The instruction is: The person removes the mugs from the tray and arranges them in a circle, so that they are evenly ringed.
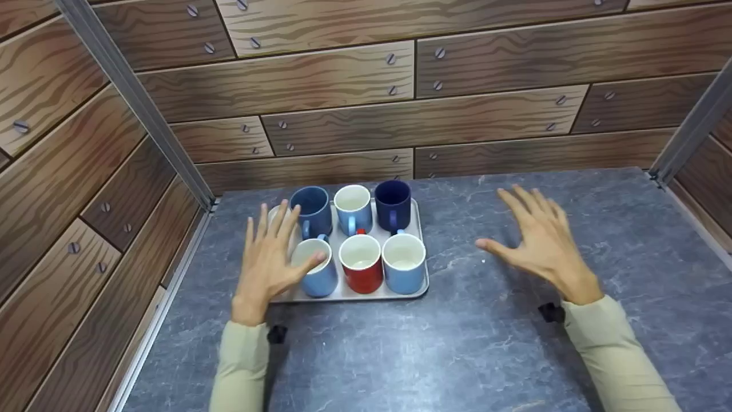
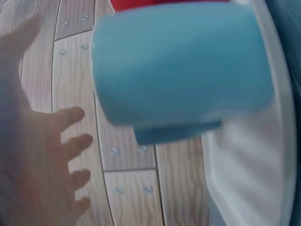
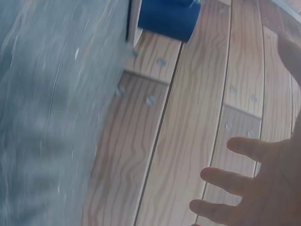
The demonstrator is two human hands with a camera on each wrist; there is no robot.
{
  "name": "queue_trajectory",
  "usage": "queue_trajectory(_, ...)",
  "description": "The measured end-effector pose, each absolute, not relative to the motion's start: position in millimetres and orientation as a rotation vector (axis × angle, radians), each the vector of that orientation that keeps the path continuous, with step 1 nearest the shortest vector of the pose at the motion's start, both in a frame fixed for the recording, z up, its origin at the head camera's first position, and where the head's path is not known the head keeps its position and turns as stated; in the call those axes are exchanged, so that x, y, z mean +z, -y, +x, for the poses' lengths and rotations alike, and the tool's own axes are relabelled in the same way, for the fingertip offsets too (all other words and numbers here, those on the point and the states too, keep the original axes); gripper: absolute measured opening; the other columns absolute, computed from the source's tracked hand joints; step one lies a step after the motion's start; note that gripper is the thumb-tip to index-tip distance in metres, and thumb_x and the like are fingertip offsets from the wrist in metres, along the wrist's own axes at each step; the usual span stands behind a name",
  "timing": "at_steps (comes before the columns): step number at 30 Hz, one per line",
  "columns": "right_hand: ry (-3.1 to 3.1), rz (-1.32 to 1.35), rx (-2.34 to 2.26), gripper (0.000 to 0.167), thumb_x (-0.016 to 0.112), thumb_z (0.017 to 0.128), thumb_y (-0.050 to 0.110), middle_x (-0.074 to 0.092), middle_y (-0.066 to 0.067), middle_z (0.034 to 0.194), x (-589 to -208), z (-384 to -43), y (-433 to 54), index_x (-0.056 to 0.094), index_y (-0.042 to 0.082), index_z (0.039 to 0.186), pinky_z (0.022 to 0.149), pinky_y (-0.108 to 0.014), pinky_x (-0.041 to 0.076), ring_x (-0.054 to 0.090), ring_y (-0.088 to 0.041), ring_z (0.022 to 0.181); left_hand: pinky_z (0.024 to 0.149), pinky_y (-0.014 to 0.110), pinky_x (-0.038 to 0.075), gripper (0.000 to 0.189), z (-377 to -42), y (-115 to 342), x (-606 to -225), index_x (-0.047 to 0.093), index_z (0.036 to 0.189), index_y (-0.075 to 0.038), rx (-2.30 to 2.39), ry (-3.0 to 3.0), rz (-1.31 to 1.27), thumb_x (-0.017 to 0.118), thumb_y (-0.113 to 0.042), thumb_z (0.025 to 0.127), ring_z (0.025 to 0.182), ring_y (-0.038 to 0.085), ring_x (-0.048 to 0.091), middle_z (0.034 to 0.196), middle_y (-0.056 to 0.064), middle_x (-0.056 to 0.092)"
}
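A pale tray [image 1: 366, 297] holds several mugs in two rows. In front stand a light blue mug [image 1: 320, 280] at the left, a red mug [image 1: 365, 277] in the middle and another light blue mug [image 1: 405, 276] at the right. My left hand [image 1: 266, 266], fingers spread, hovers over the tray's left side, its thumb overlapping the front left mug in the head view. The left wrist view shows a gap between that hand and the light blue mug [image 2: 183, 66]. My right hand [image 1: 540, 243] is spread over the table, well right of the tray, holding nothing.
Behind are a medium blue mug [image 1: 317, 214], a light blue mug [image 1: 353, 214] and a navy mug [image 1: 393, 209]. Wood-patterned walls [image 1: 343, 97] rise behind and beside the grey table [image 1: 434, 355]. Metal posts [image 1: 143, 114] mark the corners.
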State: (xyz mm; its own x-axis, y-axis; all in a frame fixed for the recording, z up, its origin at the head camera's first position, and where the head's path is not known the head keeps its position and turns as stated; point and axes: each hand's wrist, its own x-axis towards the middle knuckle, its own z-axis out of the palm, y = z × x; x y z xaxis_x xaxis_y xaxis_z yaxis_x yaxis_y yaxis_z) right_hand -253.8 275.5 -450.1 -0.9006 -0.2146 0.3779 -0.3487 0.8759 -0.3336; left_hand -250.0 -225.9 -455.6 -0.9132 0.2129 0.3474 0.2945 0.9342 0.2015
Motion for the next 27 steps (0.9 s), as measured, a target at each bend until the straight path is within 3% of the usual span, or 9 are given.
queue_trajectory(6, 2.69, 0.546, 0.724, 0.102, 0.08, 0.086, 0.063, 0.037, -0.021, 0.17, -453, -255, -252, 0.038, 0.016, 0.166, 0.122, -0.081, 0.021, 0.033, -0.052, 0.155, 0.134, 0.067, 0.007, 0.117, -236, 259, -466, 0.025, 0.172, -0.016, -0.368, 2.756, -0.424, 0.066, -0.082, 0.083, 0.166, 0.044, 0.01, 0.179, 0.007, 0.022)
queue_trajectory(12, 2.715, 0.653, 0.799, 0.103, 0.08, 0.087, 0.064, 0.038, -0.019, 0.171, -459, -254, -224, 0.036, 0.015, 0.167, 0.123, -0.078, 0.024, 0.036, -0.046, 0.156, 0.134, 0.066, 0.01, 0.121, -230, 282, -483, 0.027, 0.171, -0.014, -0.39, 2.799, -0.431, 0.072, -0.08, 0.081, 0.165, 0.045, 0.015, 0.177, 0.012, 0.027)
queue_trajectory(21, 2.742, 0.751, 0.954, 0.114, 0.082, 0.08, 0.072, 0.042, -0.013, 0.169, -476, -253, -181, 0.035, 0.016, 0.167, 0.125, -0.072, 0.03, 0.043, -0.04, 0.153, 0.136, 0.061, 0.005, 0.124, -235, 299, -506, 0.02, 0.172, -0.009, -0.394, 2.99, -0.346, 0.067, -0.082, 0.083, 0.166, 0.041, 0.007, 0.179, 0.014, 0.016)
queue_trajectory(27, 2.676, 0.788, 1.119, 0.116, 0.09, 0.075, 0.065, 0.051, -0.013, 0.162, -486, -255, -165, 0.039, 0.013, 0.165, 0.123, -0.065, 0.039, 0.049, -0.038, 0.149, 0.135, 0.063, 0.008, 0.123, -237, 308, -514, 0.021, 0.17, -0.004, -0.403, 3.053, -0.323, 0.066, -0.081, 0.085, 0.166, 0.044, 0.009, 0.179, 0.018, 0.016)
